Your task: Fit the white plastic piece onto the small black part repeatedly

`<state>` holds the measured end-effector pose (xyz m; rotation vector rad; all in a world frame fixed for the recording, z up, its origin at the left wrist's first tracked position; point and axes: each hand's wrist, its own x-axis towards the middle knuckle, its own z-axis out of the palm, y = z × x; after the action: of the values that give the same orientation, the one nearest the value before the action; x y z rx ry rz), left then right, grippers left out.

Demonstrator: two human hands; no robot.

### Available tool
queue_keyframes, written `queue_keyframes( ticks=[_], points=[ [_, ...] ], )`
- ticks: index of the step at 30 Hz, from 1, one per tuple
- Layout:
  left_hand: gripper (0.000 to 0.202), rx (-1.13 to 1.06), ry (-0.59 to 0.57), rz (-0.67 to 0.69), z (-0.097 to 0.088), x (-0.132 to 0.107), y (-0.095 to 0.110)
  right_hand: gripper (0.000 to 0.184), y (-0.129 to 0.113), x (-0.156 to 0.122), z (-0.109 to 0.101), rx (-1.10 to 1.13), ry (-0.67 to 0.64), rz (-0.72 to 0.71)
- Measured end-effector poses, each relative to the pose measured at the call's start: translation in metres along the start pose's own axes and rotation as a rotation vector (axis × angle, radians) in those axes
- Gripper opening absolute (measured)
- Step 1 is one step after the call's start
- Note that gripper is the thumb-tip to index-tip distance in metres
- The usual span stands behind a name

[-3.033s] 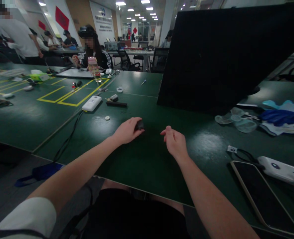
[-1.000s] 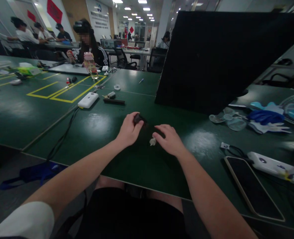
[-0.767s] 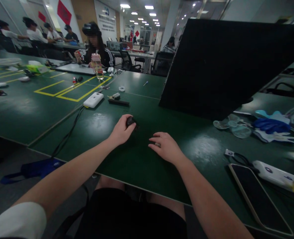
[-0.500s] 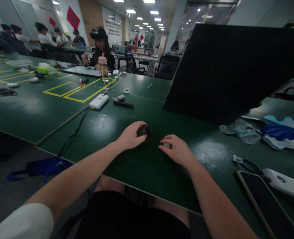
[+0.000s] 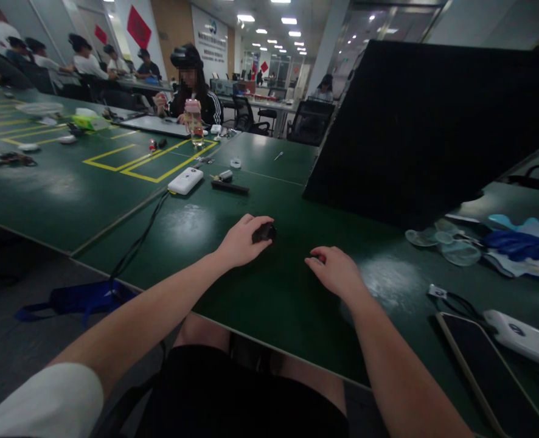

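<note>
One green counter, running from near to far. One big black board, tilted, at far right. One dark phone, flat at near right. One white charger pack at far left, cabled. One small black part mid-counter, just left of centre.

Two bare hands low on the counter, forearms stretched out from the near edge. Left hand palm down, fingers wrapped round the black part. Right hand to its right, apart, palm down, fingers curled under; holding anything or not, cannot tell.
</note>
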<state>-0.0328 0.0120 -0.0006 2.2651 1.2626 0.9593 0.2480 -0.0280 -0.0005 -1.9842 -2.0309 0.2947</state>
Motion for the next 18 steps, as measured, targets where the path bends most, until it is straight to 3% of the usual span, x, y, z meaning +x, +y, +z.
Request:
queue_keyframes(
  ticks=[5, 10, 14, 18],
  points=[
    [0.052, 0.002, -0.041, 0.008, 0.006, 0.0, 0.0, 0.036, -0.004, -0.001, -0.004, 0.024, -0.047, -0.045],
    [0.048, 0.025, -0.052, 0.032, 0.009, 0.001, 0.004, 0.05, -0.007, -0.001, -0.012, -0.012, -0.08, 0.059],
    [0.048, 0.029, -0.058, -0.003, 0.012, -0.001, 0.004, 0.04, 0.0, 0.0, -0.017, 0.017, -0.137, 0.077],
    [0.047, 0.08, -0.046, -0.018, 0.016, 0.001, 0.011, 0.029, -0.001, -0.001, -0.015, 0.066, -0.113, 0.083]
  ],
)
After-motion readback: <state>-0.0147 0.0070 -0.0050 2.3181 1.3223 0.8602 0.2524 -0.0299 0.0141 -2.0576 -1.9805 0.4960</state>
